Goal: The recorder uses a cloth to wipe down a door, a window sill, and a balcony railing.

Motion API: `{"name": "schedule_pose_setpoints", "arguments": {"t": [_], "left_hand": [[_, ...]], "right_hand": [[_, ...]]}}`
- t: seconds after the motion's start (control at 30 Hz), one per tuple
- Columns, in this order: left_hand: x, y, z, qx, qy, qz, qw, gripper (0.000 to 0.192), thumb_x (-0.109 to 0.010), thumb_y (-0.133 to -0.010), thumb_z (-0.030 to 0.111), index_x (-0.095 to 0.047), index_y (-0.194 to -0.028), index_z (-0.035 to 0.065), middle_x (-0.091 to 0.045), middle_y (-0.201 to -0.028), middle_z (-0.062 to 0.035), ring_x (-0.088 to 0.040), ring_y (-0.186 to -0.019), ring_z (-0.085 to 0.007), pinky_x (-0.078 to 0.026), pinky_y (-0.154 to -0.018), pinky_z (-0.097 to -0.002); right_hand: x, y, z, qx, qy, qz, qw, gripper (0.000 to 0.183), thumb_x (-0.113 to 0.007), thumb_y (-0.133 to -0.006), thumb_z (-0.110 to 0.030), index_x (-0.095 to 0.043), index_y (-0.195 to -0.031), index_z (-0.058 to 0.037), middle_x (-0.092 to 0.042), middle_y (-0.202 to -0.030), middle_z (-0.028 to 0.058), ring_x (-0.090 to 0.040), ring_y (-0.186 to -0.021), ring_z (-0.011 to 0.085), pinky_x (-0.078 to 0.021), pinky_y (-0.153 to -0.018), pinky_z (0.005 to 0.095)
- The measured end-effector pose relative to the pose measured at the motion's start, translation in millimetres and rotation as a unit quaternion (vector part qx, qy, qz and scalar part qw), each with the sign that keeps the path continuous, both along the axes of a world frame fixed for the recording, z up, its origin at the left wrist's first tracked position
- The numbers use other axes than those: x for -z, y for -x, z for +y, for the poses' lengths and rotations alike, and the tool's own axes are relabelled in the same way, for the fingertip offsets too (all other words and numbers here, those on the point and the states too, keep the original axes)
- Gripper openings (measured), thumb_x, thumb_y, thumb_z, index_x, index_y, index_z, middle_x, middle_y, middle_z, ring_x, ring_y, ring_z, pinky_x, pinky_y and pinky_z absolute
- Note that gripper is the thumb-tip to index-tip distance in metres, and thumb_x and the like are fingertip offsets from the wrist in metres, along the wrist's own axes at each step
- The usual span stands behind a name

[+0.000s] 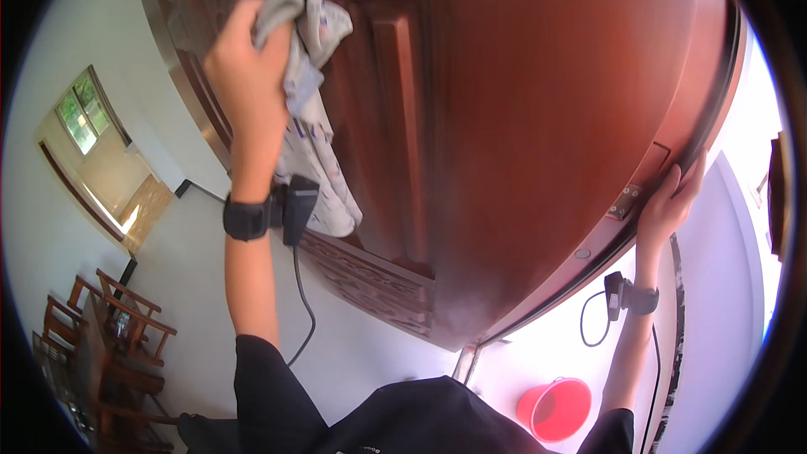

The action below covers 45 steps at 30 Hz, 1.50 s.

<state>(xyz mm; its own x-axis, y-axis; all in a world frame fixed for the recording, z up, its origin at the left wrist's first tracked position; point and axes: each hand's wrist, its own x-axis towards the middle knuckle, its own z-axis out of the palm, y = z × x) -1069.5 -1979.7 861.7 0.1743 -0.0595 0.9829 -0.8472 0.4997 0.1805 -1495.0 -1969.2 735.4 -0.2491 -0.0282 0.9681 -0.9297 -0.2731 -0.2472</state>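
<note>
A reddish-brown wooden door with carved, raised panels fills the upper middle of the view. My left hand grips a bunched, light grey patterned cloth at the panelled face; its loose end hangs down past my wrist. Whether the cloth presses on the wood there is hard to tell. On the right, my right hand holds the door's edge, thumb and fingers spread around the dark strip. Close to that hand a metal plate with screws is set into the edge.
A red bucket stands on the pale floor at the lower right. Wooden chairs surround a wooden table at the lower left. A black strapped device with a cable sits on each wrist, the left device and right device.
</note>
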Motion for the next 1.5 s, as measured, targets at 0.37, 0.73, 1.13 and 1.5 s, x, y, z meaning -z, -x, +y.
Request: {"name": "schedule_pose_setpoints", "arguments": {"t": [0.37,0.73,1.13,1.5], "left_hand": [[187.7,93.7,30.8,0.078,-0.100,-0.192,0.973,0.025,-0.058,-0.070,-0.009,-0.058,-0.095,-0.0042,-0.045,-0.073,-0.0098,-0.050,-0.064,-0.0233,-0.043,-0.054,-0.0334],[217.6,91.6,29.7,0.127,-0.104,-0.158,0.974,0.037,-0.059,-0.059,-0.010,-0.057,-0.096,-0.0056,-0.054,-0.083,-0.0162,-0.057,-0.076,-0.0346,-0.048,-0.068,-0.0408],[96.9,123.7,16.0,0.065,0.041,-0.197,0.977,0.022,-0.060,-0.070,-0.003,-0.056,-0.092,-0.0005,-0.051,-0.075,-0.0142,-0.055,-0.067,-0.0327,-0.047,-0.060,-0.0358],[409.9,128.0,63.0,0.187,-0.306,-0.366,0.859,0.019,-0.059,-0.072,0.000,-0.052,-0.089,0.0056,-0.047,-0.072,-0.0072,-0.055,-0.064,-0.0225,-0.049,-0.054,-0.0321]], "right_hand": [[2.9,4.9,-5.2,-0.001,-0.005,-0.004,1.000,0.044,-0.046,-0.094,-0.007,-0.033,-0.136,-0.0006,-0.050,-0.129,0.0117,-0.046,-0.067,0.0114,-0.0432,-0.066,0.0247],[7.9,1.2,-8.2,-0.029,0.007,0.010,1.000,0.042,-0.046,-0.093,-0.006,-0.036,-0.133,0.0024,-0.046,-0.131,0.0202,-0.048,-0.117,0.0325,-0.0373,-0.097,0.0360],[2.9,4.9,-18.2,-0.041,0.025,0.032,0.998,0.042,-0.047,-0.092,-0.004,-0.037,-0.132,0.0020,-0.049,-0.128,0.0203,-0.051,-0.115,0.0324,-0.0409,-0.094,0.0362],[-5.1,2.9,-17.0,-0.049,0.048,0.046,0.997,0.047,-0.052,-0.085,0.002,-0.040,-0.131,0.0001,-0.050,-0.121,0.0220,-0.055,-0.105,0.0366,-0.0468,-0.085,0.0371]]}}
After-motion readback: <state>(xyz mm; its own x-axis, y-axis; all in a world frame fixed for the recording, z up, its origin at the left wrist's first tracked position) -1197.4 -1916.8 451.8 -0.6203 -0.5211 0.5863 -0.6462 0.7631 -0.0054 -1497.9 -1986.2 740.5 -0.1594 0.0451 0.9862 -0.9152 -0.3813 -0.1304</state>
